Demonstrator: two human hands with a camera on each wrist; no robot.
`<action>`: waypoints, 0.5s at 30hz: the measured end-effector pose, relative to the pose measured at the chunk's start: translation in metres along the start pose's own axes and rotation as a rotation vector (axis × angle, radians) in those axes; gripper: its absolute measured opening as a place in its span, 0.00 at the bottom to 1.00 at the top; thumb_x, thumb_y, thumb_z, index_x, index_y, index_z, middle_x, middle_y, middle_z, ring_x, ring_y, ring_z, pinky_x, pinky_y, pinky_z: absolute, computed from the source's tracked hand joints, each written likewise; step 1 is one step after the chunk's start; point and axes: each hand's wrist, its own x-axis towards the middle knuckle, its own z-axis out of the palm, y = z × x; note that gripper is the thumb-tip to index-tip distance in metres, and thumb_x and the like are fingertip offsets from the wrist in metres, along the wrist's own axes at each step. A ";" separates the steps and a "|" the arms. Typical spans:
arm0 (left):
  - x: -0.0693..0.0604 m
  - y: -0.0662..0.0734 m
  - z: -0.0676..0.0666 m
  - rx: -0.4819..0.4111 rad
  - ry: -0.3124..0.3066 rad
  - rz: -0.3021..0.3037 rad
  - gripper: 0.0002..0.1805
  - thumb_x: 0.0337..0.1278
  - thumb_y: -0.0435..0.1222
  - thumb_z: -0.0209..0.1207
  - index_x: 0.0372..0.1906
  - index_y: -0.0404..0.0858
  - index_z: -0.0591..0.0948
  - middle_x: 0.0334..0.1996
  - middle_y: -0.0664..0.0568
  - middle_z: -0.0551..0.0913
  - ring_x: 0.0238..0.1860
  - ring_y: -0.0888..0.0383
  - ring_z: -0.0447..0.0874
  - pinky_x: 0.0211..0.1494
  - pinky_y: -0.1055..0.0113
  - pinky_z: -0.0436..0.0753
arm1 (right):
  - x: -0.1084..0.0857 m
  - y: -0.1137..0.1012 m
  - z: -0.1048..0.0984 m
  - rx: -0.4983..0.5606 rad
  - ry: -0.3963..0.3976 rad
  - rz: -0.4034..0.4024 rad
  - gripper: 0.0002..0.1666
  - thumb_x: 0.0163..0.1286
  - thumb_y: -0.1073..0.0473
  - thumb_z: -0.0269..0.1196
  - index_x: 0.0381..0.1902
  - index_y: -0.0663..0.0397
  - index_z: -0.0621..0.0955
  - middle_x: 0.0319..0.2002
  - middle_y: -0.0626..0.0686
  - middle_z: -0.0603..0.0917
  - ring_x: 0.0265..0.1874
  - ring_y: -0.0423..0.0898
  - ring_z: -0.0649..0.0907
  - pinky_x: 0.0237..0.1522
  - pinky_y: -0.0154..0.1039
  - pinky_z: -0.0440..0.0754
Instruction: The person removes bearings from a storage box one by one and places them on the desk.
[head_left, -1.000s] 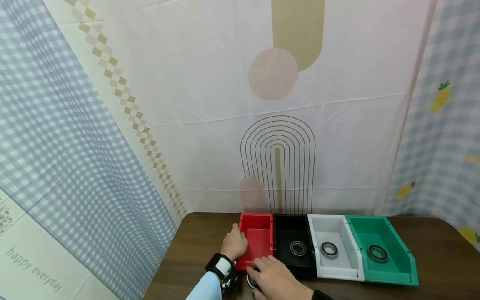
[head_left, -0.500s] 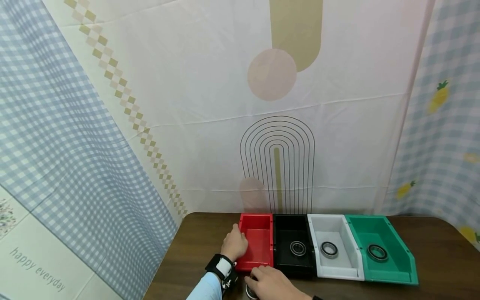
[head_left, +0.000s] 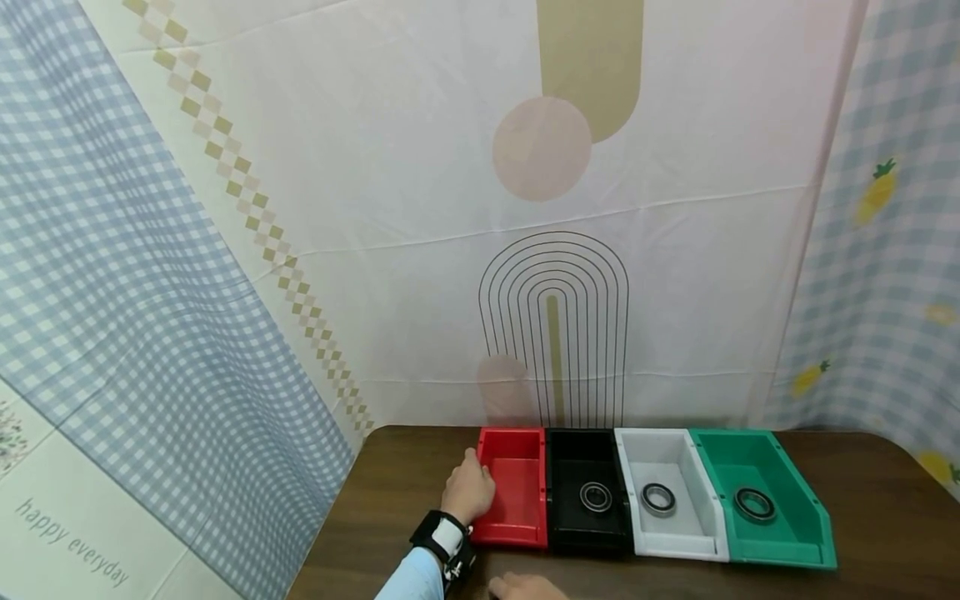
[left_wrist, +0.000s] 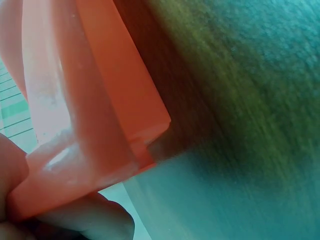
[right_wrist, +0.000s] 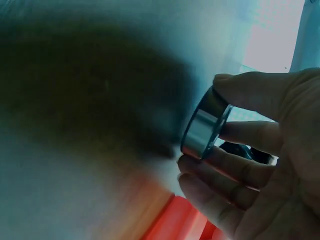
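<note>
Grips red rectangular plastic bin [head_left: 517, 487] by its left wall with left hand [head_left: 468, 487] — angled forward; pinches shiny metal ring-shaped bearing [right_wrist: 202, 127] between thumb and fingers of right hand [right_wrist: 295, 140] — near the bin.

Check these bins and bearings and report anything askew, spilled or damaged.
Nothing stands out. The red bin, black bin, white bin and green bin line up side by side; the last three each hold one bearing, and the right hand pinches another bearing.
</note>
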 end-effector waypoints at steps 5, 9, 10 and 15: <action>0.000 0.001 0.000 0.014 -0.002 -0.012 0.16 0.75 0.35 0.58 0.59 0.29 0.75 0.43 0.33 0.88 0.35 0.41 0.89 0.35 0.46 0.85 | -0.003 -0.005 0.009 0.055 0.054 0.067 0.07 0.69 0.49 0.66 0.39 0.41 0.79 0.26 0.37 0.72 0.22 0.24 0.65 0.21 0.19 0.60; 0.001 0.000 0.000 0.009 0.002 -0.019 0.16 0.76 0.35 0.58 0.59 0.30 0.75 0.43 0.34 0.89 0.36 0.42 0.89 0.35 0.46 0.85 | 0.000 -0.006 0.006 0.050 0.019 0.068 0.07 0.70 0.49 0.65 0.39 0.40 0.79 0.28 0.37 0.71 0.24 0.24 0.62 0.19 0.20 0.59; 0.002 0.000 0.001 0.008 0.002 -0.020 0.16 0.76 0.36 0.58 0.59 0.30 0.75 0.43 0.34 0.89 0.36 0.42 0.89 0.35 0.46 0.85 | 0.001 -0.005 0.006 0.029 0.009 0.055 0.06 0.70 0.48 0.65 0.39 0.39 0.80 0.29 0.37 0.72 0.25 0.24 0.62 0.19 0.20 0.59; 0.002 -0.001 0.002 0.024 0.002 -0.021 0.15 0.76 0.35 0.57 0.59 0.30 0.75 0.41 0.35 0.88 0.35 0.43 0.88 0.35 0.48 0.85 | 0.006 0.002 -0.001 -0.107 -0.072 -0.069 0.07 0.69 0.43 0.66 0.43 0.28 0.88 0.39 0.36 0.81 0.30 0.27 0.65 0.23 0.21 0.59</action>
